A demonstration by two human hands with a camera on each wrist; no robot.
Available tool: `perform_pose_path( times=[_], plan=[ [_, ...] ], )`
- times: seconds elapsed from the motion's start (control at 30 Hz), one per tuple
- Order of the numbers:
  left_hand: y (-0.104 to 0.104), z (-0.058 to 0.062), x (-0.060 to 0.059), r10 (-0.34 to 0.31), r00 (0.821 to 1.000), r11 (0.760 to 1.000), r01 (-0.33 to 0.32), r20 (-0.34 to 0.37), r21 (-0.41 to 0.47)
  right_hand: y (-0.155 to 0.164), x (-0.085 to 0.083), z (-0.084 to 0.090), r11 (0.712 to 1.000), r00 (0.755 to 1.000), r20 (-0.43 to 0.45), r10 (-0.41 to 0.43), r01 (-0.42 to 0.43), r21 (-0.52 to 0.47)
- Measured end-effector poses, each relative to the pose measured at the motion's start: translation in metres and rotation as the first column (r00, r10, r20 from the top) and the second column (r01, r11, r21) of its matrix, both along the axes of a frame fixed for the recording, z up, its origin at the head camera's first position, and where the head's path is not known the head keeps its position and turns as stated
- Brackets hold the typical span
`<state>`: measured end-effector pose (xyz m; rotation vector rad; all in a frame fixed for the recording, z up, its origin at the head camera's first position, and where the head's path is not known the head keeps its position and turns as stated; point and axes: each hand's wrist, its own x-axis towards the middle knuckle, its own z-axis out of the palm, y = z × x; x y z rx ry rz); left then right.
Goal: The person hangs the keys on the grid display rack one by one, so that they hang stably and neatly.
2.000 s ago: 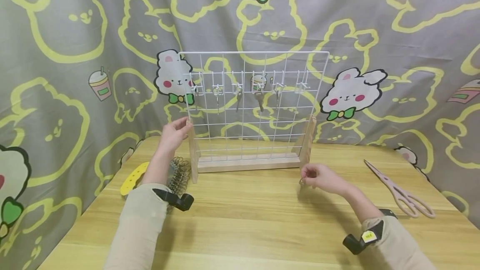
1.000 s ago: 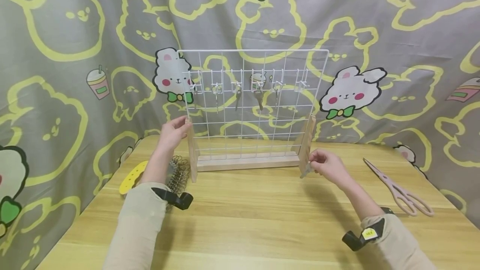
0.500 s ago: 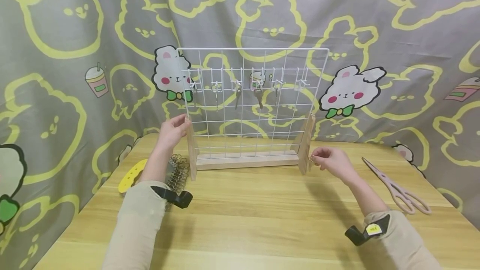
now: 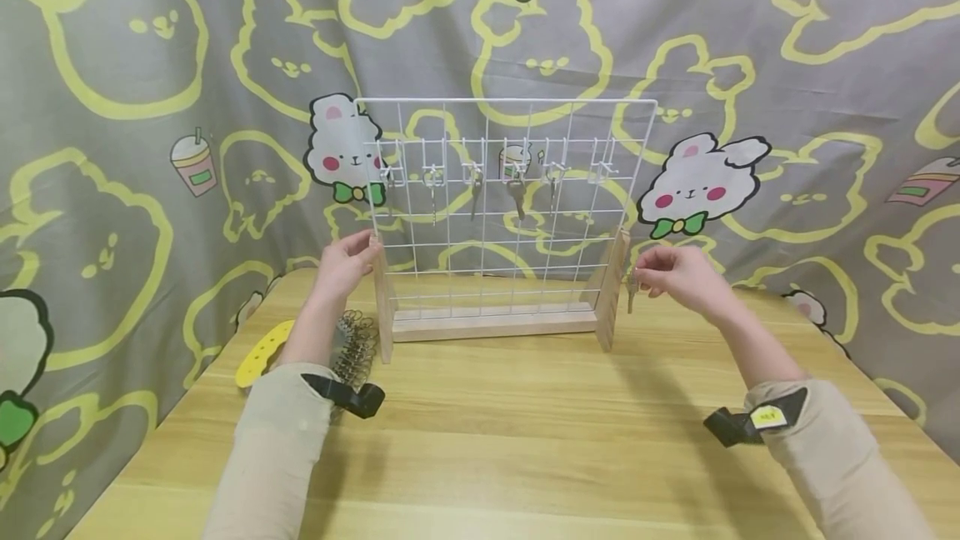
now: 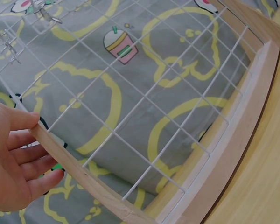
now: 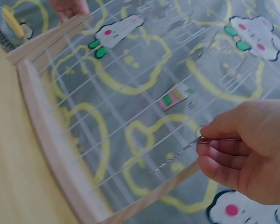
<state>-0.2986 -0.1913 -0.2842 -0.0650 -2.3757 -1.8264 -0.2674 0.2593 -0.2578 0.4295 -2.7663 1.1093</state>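
A white wire grid rack stands on a wooden base (image 4: 495, 326) with two wooden side posts. My left hand (image 4: 347, 261) pinches the top of the left post, thumb in front and fingers behind, as the left wrist view shows. Right of the other post (image 4: 617, 290), my right hand (image 4: 686, 273) pinches a metal key (image 4: 630, 297) by its ring between thumb and fingers; the key hangs down. In the right wrist view the key (image 6: 175, 156) overlaps the grid. White hooks along the upper grid carry several keys (image 4: 517, 197); on the rightmost hook (image 4: 602, 171) no key shows.
Left of the rack, partly behind my left forearm, lies a curved yellow piece (image 4: 264, 352) beside a cluster of small metal rings (image 4: 356, 348). A patterned grey curtain (image 4: 750, 65) hangs close behind the wooden table (image 4: 495, 457). The scissors are hidden by my right arm.
My right hand has risen with the key from near the tabletop to beside the right post's upper part, moving right as well. The right forearm now covers the scissors. My left hand stays on its post.
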Motion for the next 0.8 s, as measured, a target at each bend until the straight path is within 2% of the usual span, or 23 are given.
perform_pose_path(
  times=[0.23,0.5,0.8],
  plan=[
    [0.001,0.0,0.0,0.003,1.0,1.0,-0.003,0.009,0.011,-0.005,-0.003,0.036,0.999,1.0,-0.01,0.028,-0.027,0.043],
    [0.001,0.0,0.001,0.007,1.0,1.0,-0.007,0.008,0.007,-0.019,-0.009,0.064,0.995,0.998,-0.037,0.044,-0.047,-0.084],
    [0.002,0.0,0.001,0.008,1.0,1.0,-0.008,0.01,0.013,-0.028,-0.014,0.084,0.991,0.994,-0.106,0.009,-0.023,-0.134]
  ],
)
